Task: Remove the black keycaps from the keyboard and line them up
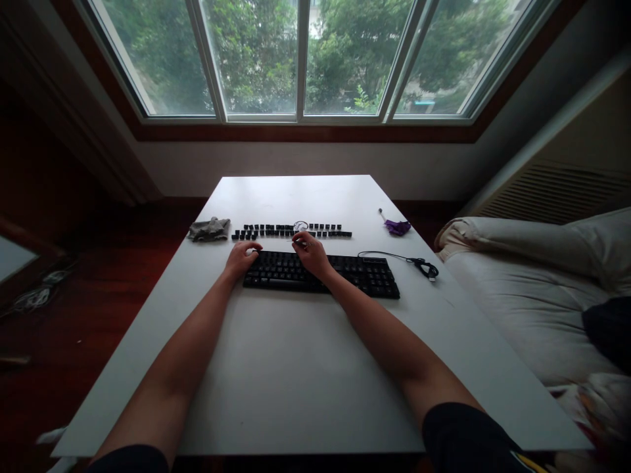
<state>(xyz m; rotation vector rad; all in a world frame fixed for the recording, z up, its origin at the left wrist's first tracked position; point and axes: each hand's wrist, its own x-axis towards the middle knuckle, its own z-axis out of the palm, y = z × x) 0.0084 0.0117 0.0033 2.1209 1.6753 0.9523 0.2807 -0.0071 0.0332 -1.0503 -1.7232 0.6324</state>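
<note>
A black keyboard lies across the white table, with its keys facing up. My left hand curls around the keyboard's far left corner, thumb and forefinger at its edge. Over the far middle of the keyboard, my right hand has its fingers pinched together. A small dark bit and a thin line show at those fingertips, too small to name. Just beyond them is a thin wire loop; I cannot tell whether it touches the hand. Loose black keycaps stand in two rows behind the keyboard.
A crumpled grey cloth lies on the left of the white table. To the right are a purple cloth-like item with a thin stick beside it and the coiled cable. A pale sofa adjoins the table's right side.
</note>
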